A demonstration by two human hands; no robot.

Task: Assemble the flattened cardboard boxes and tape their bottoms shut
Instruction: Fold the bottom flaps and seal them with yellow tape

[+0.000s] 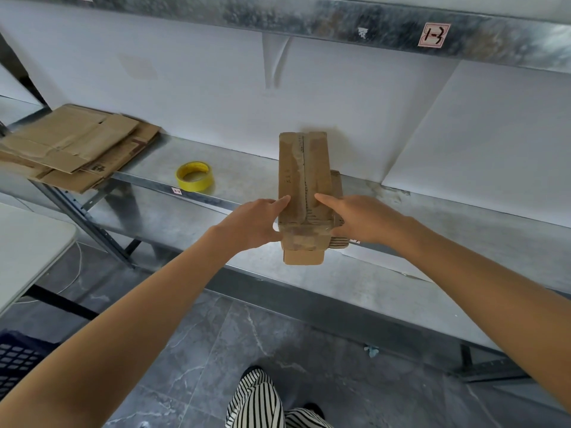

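A small brown cardboard box stands on the metal shelf with its closed bottom flaps facing up and clear tape along the seam. My left hand grips its near left corner, index finger on the left flap. On the other side, my right hand holds the near right corner with its index finger on the right flap. A roll of yellow tape lies on the shelf to the left of the box. Further left, a stack of flattened cardboard boxes overhangs the shelf edge.
White panels back the shelf, and a higher metal shelf with a "1-3" label runs overhead. A white table corner sits at the left and a dark plastic crate at the lower left. Grey tiled floor lies below.
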